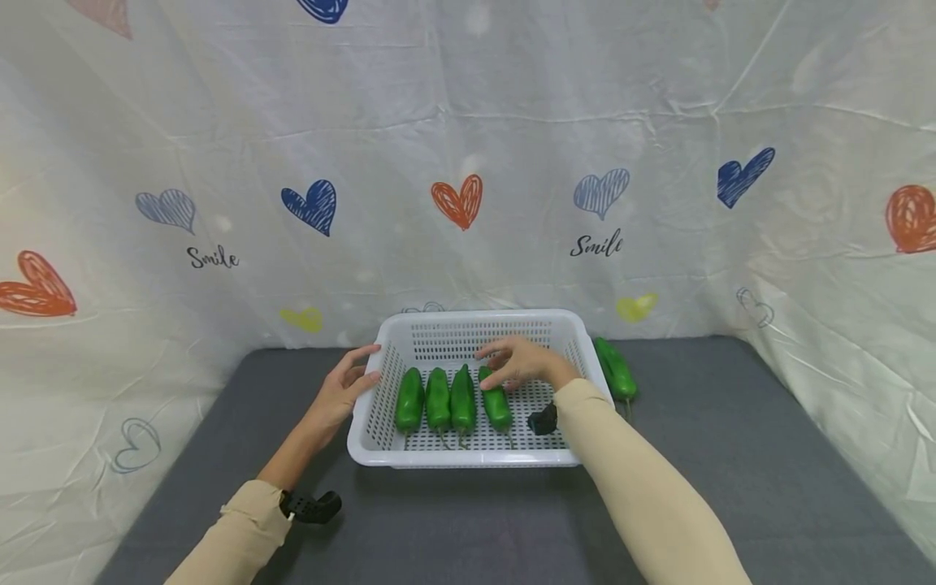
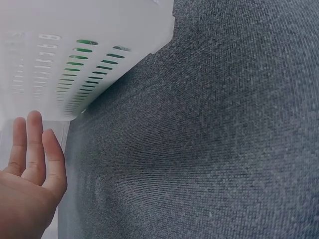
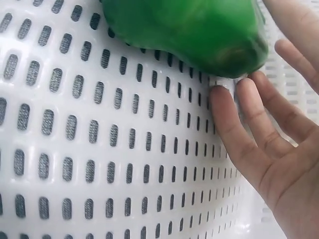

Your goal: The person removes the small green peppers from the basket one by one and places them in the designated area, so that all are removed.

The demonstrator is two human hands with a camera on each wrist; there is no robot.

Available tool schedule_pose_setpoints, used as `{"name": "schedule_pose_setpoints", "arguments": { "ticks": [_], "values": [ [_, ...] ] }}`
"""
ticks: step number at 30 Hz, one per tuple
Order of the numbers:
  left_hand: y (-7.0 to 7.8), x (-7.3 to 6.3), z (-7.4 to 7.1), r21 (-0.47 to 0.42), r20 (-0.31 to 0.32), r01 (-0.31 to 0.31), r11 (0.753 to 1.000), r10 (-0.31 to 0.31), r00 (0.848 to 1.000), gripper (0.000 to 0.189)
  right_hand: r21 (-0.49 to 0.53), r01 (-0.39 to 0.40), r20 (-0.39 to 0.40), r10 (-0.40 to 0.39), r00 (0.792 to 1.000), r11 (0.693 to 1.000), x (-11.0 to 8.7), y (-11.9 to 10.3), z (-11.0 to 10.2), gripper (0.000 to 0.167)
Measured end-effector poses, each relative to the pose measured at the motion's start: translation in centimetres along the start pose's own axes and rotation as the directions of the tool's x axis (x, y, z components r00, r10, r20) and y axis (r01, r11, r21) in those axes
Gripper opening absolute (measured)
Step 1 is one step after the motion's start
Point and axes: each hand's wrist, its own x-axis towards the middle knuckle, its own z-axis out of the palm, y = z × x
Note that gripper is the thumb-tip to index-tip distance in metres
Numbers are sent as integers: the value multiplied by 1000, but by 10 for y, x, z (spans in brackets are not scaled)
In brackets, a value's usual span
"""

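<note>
A white plastic basket [image 1: 468, 459] with slotted walls stands on the table. Several green peppers [image 1: 409, 400] lie side by side in it, stems toward the near wall. My right hand [image 1: 521, 362] reaches inside over the far end of the rightmost pepper [image 1: 497, 408]. In the right wrist view, loosely bent fingertips [image 3: 223, 102] lie by that end of the pepper [image 3: 199, 35]; the thumb's contact is partly hidden. At the basket's left rim is my left hand [image 1: 344, 390], its fingers fairly straight beside the outer wall [image 2: 89, 30] in the left wrist view.
Another green pepper [image 1: 616, 370] lies on the dark grey tablecloth [image 1: 468, 528], just outside the basket's right wall. Behind the table hangs a pale curtain [image 1: 512, 268] with printed hearts. Dark wrist cameras [image 1: 313, 508] sit on both wrists.
</note>
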Motion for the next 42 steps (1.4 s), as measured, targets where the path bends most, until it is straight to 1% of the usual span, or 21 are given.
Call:
{"name": "schedule_pose_setpoints", "arguments": {
  "ticks": [6,14,22,29,33,37,42],
  "values": [
    [1,0,0,-6,-3,6,1000,-6,1000,57,-12,-21,-2,21,1000,1000,3,1,3,59],
    [1,0,1,-7,-2,4,1000,-4,1000,57,31,-55,-20,56,998,998,1,-2,6,54],
    [-1,0,1,-7,6,4,1000,-4,1000,58,34,-45,-21,46,999,998,0,-2,6,55],
    [-2,1,0,-4,6,5,1000,-5,1000,57,39,-29,-13,30,999,999,0,-3,3,49],
    [-1,0,1,-7,3,10,1000,-10,1000,58,38,-31,-14,31,999,999,1,-2,2,50],
    [-1,0,1,-22,0,20,1000,-20,1000,58,61,-42,-25,43,999,997,2,-2,2,51],
    [-2,0,1,-21,-1,26,999,-26,1000,58,97,-34,-33,37,999,995,2,-4,1,50]
  ]
}}
